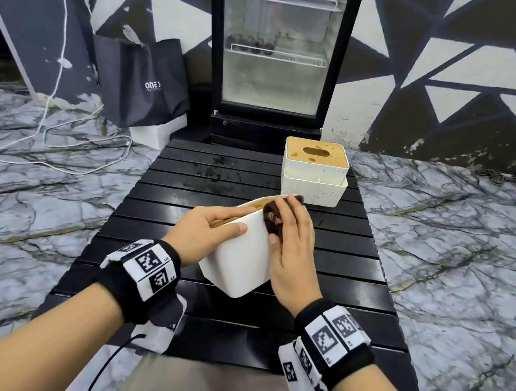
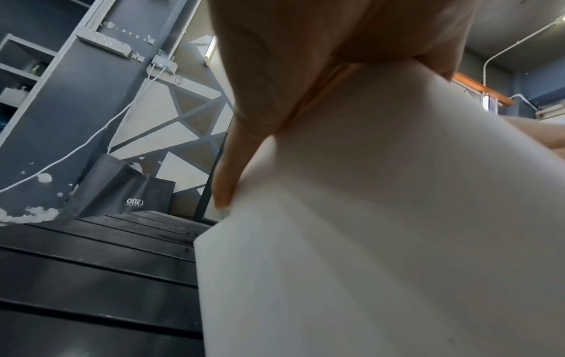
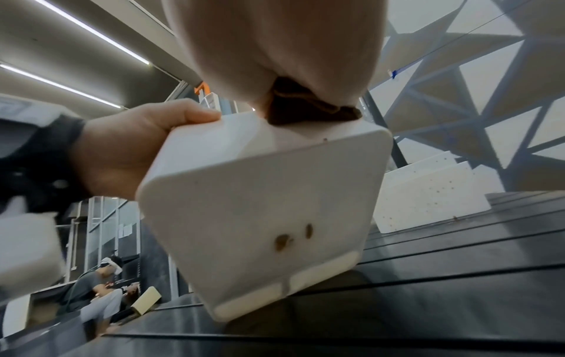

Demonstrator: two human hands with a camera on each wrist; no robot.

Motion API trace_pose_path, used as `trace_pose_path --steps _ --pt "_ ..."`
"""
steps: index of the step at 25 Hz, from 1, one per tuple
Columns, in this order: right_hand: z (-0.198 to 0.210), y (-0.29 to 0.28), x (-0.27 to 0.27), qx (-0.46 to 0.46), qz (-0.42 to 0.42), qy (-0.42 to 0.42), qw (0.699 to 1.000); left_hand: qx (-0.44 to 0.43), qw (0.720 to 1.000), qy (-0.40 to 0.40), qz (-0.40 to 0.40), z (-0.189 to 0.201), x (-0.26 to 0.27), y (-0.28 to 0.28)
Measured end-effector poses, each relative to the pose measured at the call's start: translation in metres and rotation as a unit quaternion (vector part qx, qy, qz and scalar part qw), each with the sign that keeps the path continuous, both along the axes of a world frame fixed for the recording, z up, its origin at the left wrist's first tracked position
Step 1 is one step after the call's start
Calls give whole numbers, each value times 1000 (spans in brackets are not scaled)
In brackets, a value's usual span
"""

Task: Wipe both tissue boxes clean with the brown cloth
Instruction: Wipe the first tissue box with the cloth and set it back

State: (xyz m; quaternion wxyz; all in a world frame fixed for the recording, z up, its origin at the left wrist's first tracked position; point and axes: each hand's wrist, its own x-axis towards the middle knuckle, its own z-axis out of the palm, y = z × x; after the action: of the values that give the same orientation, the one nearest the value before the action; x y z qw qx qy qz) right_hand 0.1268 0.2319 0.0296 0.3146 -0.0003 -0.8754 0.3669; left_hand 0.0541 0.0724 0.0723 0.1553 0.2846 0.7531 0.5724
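A plain white tissue box (image 1: pixel 237 258) with a wooden lid stands tilted on one bottom corner on the black slatted table (image 1: pixel 143 245). My left hand (image 1: pixel 229 221) grips its upper left edge, thumb on the near face and fingers on the lid. On the box's right side, my right hand (image 1: pixel 289 223) holds the bunched brown cloth (image 1: pixel 271 220) pressed against the wall. The right wrist view shows the cloth (image 3: pixel 302 108) wedged under my palm and brown stains (image 3: pixel 284 241) on the box's underside (image 3: pixel 260 205). A second, speckled tissue box (image 1: pixel 315 170) with a stained wooden lid stands behind.
Wet marks (image 1: pixel 210 172) lie on the table's far half. A glass-door fridge (image 1: pixel 277 49) stands behind the table, with a black bag (image 1: pixel 143 83) to its left. White cables (image 1: pixel 59 134) run over the marble floor. Other people sit in the background (image 3: pixel 101 285).
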Motion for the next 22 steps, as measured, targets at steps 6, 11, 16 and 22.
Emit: trace_pose_path --steps 6,11,16,22 --pt "13 22 11 -106 2 -19 994 -19 997 70 19 -8 11 5" --pt "0 59 42 -53 -7 -79 995 -146 960 236 27 -42 21 12" --pt "-37 90 65 49 -2 -253 966 -164 931 326 29 -63 30 15" --pt "-62 95 72 137 18 -353 925 -165 916 365 18 -72 32 16"
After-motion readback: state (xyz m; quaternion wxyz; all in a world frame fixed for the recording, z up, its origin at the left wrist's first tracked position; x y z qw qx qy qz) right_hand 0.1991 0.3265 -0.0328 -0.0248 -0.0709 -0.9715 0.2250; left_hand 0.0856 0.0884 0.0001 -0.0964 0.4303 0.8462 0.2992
